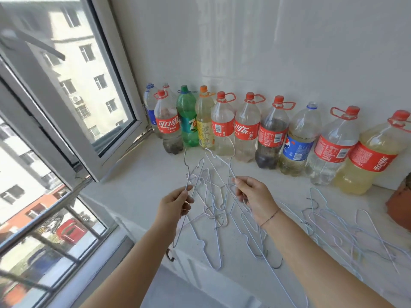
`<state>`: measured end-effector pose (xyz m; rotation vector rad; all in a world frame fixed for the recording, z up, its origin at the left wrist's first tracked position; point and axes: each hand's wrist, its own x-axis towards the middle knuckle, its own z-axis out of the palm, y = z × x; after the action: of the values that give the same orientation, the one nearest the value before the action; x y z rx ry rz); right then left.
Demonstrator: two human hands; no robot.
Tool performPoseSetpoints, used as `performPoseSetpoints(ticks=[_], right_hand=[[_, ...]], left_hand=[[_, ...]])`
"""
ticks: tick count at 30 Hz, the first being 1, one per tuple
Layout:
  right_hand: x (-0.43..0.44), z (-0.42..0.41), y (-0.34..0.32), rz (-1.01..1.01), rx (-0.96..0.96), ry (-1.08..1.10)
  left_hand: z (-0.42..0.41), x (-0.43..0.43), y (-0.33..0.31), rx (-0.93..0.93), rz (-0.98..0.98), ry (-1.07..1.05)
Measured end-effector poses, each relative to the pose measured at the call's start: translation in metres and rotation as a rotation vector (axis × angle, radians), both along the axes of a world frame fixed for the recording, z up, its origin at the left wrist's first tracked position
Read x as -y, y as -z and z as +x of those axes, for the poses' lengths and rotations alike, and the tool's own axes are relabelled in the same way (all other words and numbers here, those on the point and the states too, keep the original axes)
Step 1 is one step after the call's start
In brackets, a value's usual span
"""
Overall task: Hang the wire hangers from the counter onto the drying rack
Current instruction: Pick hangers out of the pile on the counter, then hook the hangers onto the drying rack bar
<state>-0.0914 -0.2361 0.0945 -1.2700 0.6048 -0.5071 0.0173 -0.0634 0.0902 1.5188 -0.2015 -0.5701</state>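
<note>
Coated wire hangers (213,218) — matt counter (138,185)

Red labels on several clear bottles (168,121) are showing the Coca-Cola script — some in Chinese characters. A green bottle (189,121) is displaying a 7, and a blue-labelled bottle (297,141) is carrying "pepsi".

Where my left hand (175,204) pinches, the wire hangers (211,196) tangle so I cannot tell which strand I hold. Right of my right hand (253,201), the terracotta pot (400,205) and last Coca-Cola bottle (373,156) are cut off.
</note>
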Motion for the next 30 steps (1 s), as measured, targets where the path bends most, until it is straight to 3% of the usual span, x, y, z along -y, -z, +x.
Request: performPoseSetpoints(ticks=[13, 22, 30], right_hand=[[-0.123, -0.064, -0.033, 0.109, 0.05, -0.541], [-0.275, -0.122, -0.065, 0.287, 0.087, -0.999], [-0.44, -0.201, -0.109, 0.306, 0.096, -1.367]], left_hand=[[-0.147, -0.168, -0.037, -0.014, -0.093, -0.485], [-0.286, -0.32, -0.065, 0.032, -0.083, -0.819], [-0.426, -0.462, -0.108, 0.086, -0.092, -1.148]])
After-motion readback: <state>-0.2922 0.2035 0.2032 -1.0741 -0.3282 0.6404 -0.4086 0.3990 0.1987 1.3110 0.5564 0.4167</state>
